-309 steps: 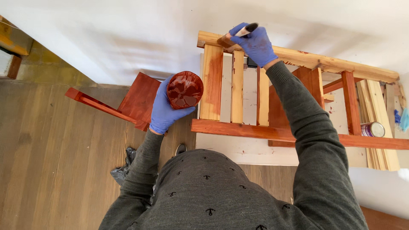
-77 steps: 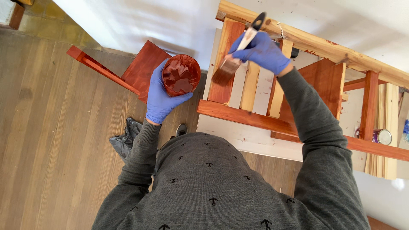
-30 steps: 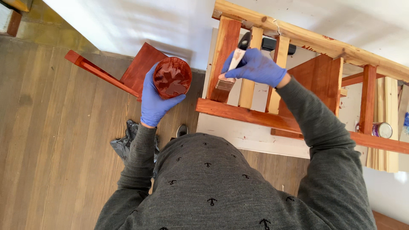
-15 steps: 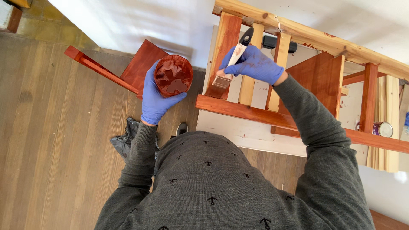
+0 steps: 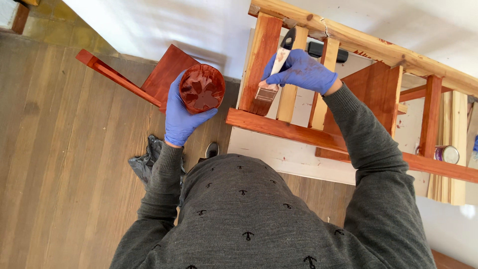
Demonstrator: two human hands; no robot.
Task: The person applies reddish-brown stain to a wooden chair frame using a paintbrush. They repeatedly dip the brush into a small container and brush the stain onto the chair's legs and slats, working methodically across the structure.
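Note:
My left hand [image 5: 180, 110], in a blue glove, grips a cut plastic cup [image 5: 201, 88] with red-brown stain in it, held beside a wooden frame [image 5: 284, 127]. My right hand [image 5: 300, 71], also gloved, holds a flat paintbrush [image 5: 271, 85] with its bristles against the leftmost upright slat [image 5: 260, 55], near the lower rail. That slat and the lower rail are stained red-brown. The neighbouring slats [image 5: 320, 82] and the top rail [image 5: 378, 47] are bare pale wood.
A stained red board piece [image 5: 144, 79] leans at the left of the frame. A small tin [image 5: 447, 154] stands at the right by pale planks. A dark rag [image 5: 147, 162] lies on the wooden floor. A white wall runs behind.
The brush has moved down the leftmost slat toward the lower rail. Ten seconds ago it was up at the top rail. The cup hand has stayed in place.

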